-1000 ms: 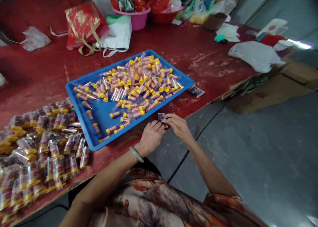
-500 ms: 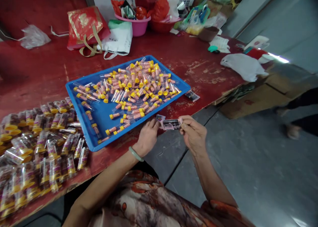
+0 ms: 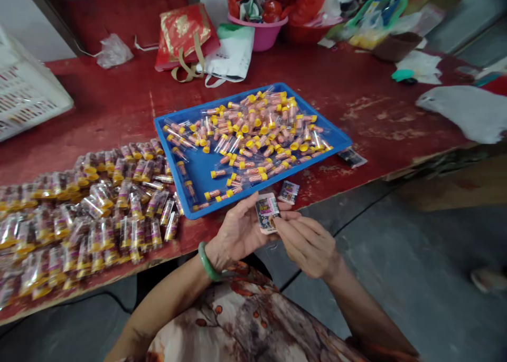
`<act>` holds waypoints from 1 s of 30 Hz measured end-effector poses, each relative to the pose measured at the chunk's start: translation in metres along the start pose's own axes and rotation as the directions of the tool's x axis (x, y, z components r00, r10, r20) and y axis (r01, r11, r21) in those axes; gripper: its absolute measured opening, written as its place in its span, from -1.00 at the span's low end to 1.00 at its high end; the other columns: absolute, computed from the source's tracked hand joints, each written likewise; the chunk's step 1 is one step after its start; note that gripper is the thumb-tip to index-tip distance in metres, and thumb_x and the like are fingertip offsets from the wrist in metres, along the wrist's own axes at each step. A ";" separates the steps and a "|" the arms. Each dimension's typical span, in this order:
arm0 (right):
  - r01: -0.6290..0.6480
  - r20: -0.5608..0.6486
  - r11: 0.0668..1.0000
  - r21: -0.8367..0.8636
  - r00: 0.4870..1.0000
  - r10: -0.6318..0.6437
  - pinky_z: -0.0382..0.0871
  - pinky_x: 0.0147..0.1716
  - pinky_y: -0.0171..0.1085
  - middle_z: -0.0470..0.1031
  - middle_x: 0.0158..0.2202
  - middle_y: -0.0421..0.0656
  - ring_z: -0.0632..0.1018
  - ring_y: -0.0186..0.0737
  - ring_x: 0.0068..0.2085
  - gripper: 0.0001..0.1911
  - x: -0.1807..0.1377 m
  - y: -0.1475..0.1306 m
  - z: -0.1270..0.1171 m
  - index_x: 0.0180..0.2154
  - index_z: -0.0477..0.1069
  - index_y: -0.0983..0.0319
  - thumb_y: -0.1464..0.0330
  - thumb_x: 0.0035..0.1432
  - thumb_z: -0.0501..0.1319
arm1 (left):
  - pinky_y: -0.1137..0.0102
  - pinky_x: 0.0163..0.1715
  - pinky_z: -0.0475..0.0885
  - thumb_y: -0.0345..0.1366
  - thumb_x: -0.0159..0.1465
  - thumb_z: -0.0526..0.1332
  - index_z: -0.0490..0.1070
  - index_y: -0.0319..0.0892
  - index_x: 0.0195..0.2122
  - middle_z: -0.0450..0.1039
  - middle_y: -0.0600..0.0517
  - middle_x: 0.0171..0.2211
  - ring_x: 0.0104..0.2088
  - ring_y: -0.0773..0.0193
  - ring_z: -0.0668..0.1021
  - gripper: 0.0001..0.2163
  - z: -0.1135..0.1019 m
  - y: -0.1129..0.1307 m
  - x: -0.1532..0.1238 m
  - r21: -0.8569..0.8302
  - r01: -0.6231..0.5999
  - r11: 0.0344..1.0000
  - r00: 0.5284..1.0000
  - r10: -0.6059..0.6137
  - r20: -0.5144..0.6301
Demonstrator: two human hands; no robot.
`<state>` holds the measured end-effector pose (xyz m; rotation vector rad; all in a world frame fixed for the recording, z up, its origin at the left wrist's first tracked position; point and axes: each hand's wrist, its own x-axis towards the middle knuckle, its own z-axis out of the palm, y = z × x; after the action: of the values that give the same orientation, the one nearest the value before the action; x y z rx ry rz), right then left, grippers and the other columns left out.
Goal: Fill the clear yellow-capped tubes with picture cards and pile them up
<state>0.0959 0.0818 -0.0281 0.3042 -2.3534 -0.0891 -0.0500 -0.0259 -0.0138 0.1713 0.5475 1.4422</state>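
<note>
A small stack of printed labels, dark with pink and yellow print and a white edge, lies in my left hand, thumb along its left side. My right hand is closed with its fingertips at the lower right corner of the stack. Just beyond, another small pile of labels rests on the table by the tray's near edge. The blue tray holds many clear tubes with yellow caps and pink-and-white contents. Whether a single label is separated between my right fingers is hidden.
Left of the tray, rows of labelled yellow-capped tubes cover the red table. A white basket stands far left. Bags and a pink basin sit behind. A dark packet lies right of the tray.
The label stack has moved left into my left hand, its printed face now turned up. My right hand has come in with it. The view has swung left, bringing in the white basket.
</note>
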 end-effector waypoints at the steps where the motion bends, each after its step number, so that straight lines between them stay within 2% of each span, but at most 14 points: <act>1: 0.041 0.016 0.999 -0.029 0.999 -0.041 0.53 -0.22 -0.18 0.60 -0.17 -0.11 0.58 -0.18 -0.16 -0.75 0.004 -0.001 0.002 -0.19 0.49 0.18 0.52 0.20 0.09 | 0.15 -0.04 0.39 -0.02 0.27 0.03 0.49 -0.33 -0.12 0.56 -0.26 -0.14 -0.04 -0.03 0.54 -0.53 -0.003 0.002 -0.004 -0.014 -0.001 1.000 1.000 0.001 0.010; 5: 0.142 0.009 0.984 -0.106 0.990 -0.142 0.51 -0.26 -0.17 0.60 -0.21 -0.06 0.56 -0.16 -0.21 -0.76 0.019 -0.005 0.010 -0.28 0.50 0.24 0.54 0.19 0.06 | 0.12 0.02 0.35 -0.18 0.15 0.08 0.47 -0.34 -0.07 0.53 -0.25 -0.06 0.01 -0.06 0.52 -0.57 -0.011 0.007 -0.018 -0.037 -0.021 0.999 1.000 0.021 0.004; 8: 0.177 0.016 0.974 -0.142 0.984 -0.176 0.51 -0.24 -0.18 0.60 -0.21 -0.11 0.54 -0.19 -0.18 -0.74 0.027 -0.007 0.017 -0.29 0.50 0.19 0.52 0.20 0.05 | 0.11 0.04 0.33 -0.25 0.09 0.11 0.46 -0.34 -0.05 0.53 -0.25 -0.04 0.03 -0.07 0.51 -0.57 -0.015 0.011 -0.024 -0.043 -0.053 0.998 0.999 0.053 -0.006; 14: 0.217 0.019 0.965 -0.144 0.976 -0.217 0.50 -0.19 -0.19 0.60 -0.19 -0.10 0.53 -0.20 -0.19 -0.73 0.036 -0.012 0.031 -0.28 0.51 0.24 0.52 0.20 0.04 | 0.14 0.05 0.35 -0.26 0.19 0.12 0.48 -0.32 -0.09 0.54 -0.23 -0.08 0.04 -0.05 0.51 -0.67 -0.026 0.015 -0.032 -0.069 -0.107 0.992 0.994 0.106 -0.023; 17: 0.072 -0.033 0.995 -0.071 0.997 -0.074 0.50 -0.15 -0.18 0.59 -0.18 -0.16 0.53 -0.22 -0.19 -0.77 0.038 -0.014 0.032 -0.15 0.48 0.15 0.48 0.20 0.14 | 0.14 0.06 0.35 -0.21 0.24 0.15 0.48 -0.31 -0.13 0.54 -0.23 -0.08 0.04 -0.04 0.51 -0.70 -0.028 0.016 -0.036 -0.051 -0.171 0.984 0.982 0.165 -0.096; 19: -0.158 -0.100 0.987 0.021 0.982 0.159 0.50 -0.13 -0.11 0.58 -0.16 -0.13 0.54 -0.15 -0.16 -0.69 0.040 -0.018 0.030 -0.04 0.44 0.10 0.44 0.17 0.21 | 0.14 0.07 0.35 -0.19 0.24 0.19 0.48 -0.30 -0.14 0.54 -0.22 -0.07 0.05 -0.03 0.51 -0.71 -0.029 0.017 -0.038 -0.030 -0.231 0.973 0.965 0.225 -0.135; 20: -0.287 -0.130 0.954 0.090 0.946 0.297 0.50 -0.14 -0.08 0.56 -0.16 -0.10 0.54 -0.11 -0.16 -0.66 0.042 -0.022 0.029 -0.01 0.43 0.09 0.43 0.16 0.23 | 0.14 0.07 0.35 -0.18 0.23 0.20 0.48 -0.29 -0.14 0.53 -0.22 -0.06 0.06 -0.03 0.50 -0.71 -0.028 0.017 -0.039 -0.019 -0.260 0.965 0.956 0.255 -0.147; 22: -0.523 -0.113 0.803 0.285 0.814 0.570 0.51 -0.23 -0.08 0.53 -0.16 -0.05 0.55 -0.09 -0.21 -0.69 0.046 -0.031 0.029 -0.03 0.44 0.11 0.40 0.17 0.23 | 0.14 0.05 0.36 -0.15 0.22 0.22 0.49 -0.27 -0.13 0.53 -0.20 -0.04 0.07 -0.03 0.49 -0.70 -0.027 0.017 -0.041 0.016 -0.312 0.950 0.936 0.311 -0.163; 24: -0.675 0.047 0.536 0.506 0.642 0.765 0.48 -0.41 -0.20 0.52 -0.22 -0.08 0.52 -0.20 -0.36 -0.78 0.049 -0.042 0.036 -0.10 0.47 0.14 0.36 0.18 0.23 | 0.15 0.02 0.39 -0.12 0.21 0.24 0.50 -0.24 -0.11 0.52 -0.17 -0.03 0.07 -0.04 0.48 -0.67 -0.026 0.015 -0.042 0.072 -0.351 0.933 0.918 0.359 -0.171; 26: -0.726 0.283 0.212 0.655 0.495 0.822 0.38 -0.58 -0.30 0.50 -0.39 -0.16 0.44 -0.31 -0.52 -0.83 0.051 -0.052 0.047 -0.17 0.49 0.16 0.30 0.19 0.23 | 0.16 -0.01 0.41 -0.09 0.21 0.23 0.50 -0.21 -0.07 0.51 -0.15 -0.01 0.06 -0.04 0.48 -0.64 -0.026 0.011 -0.044 0.139 -0.371 0.918 0.905 0.391 -0.166; 27: -0.721 0.374 0.076 0.689 0.443 0.814 0.31 -0.64 -0.34 0.46 -0.49 -0.21 0.39 -0.34 -0.58 -0.84 0.053 -0.054 0.052 -0.20 0.49 0.18 0.28 0.19 0.23 | 0.17 -0.01 0.41 -0.09 0.22 0.22 0.50 -0.20 -0.05 0.51 -0.14 0.01 0.06 -0.03 0.48 -0.64 -0.027 0.009 -0.047 0.169 -0.376 0.911 0.902 0.402 -0.157; 28: -0.706 0.435 -0.016 0.708 0.418 0.797 0.24 -0.68 -0.36 0.39 -0.58 -0.25 0.33 -0.37 -0.63 -0.84 0.055 -0.054 0.056 -0.24 0.49 0.20 0.27 0.20 0.23 | 0.17 0.00 0.40 -0.10 0.24 0.22 0.50 -0.19 -0.03 0.49 -0.12 0.03 0.06 -0.02 0.48 -0.64 -0.029 0.008 -0.050 0.197 -0.374 0.906 0.903 0.405 -0.145; 29: -0.697 0.470 -0.052 0.715 0.425 0.774 0.19 -0.70 -0.37 0.33 -0.63 -0.28 0.29 -0.39 -0.65 -0.84 0.058 -0.052 0.058 -0.28 0.49 0.22 0.27 0.20 0.23 | 0.18 0.04 0.38 -0.12 0.25 0.21 0.49 -0.17 0.00 0.47 -0.11 0.06 0.07 0.00 0.47 -0.65 -0.032 0.007 -0.056 0.228 -0.369 0.901 0.905 0.404 -0.132; 30: -0.700 0.484 -0.025 0.713 0.467 0.740 0.18 -0.68 -0.38 0.32 -0.64 -0.28 0.30 -0.39 -0.64 -0.85 0.061 -0.047 0.057 -0.32 0.49 0.23 0.28 0.20 0.22 | 0.19 0.08 0.34 -0.16 0.26 0.22 0.48 -0.16 0.02 0.45 -0.10 0.09 0.10 0.03 0.45 -0.65 -0.036 0.008 -0.062 0.261 -0.359 0.896 0.908 0.400 -0.122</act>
<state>0.0230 0.0195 -0.0344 -0.5604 -1.9524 1.7181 -0.0750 -0.0926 -0.0255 0.3588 0.8635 1.7840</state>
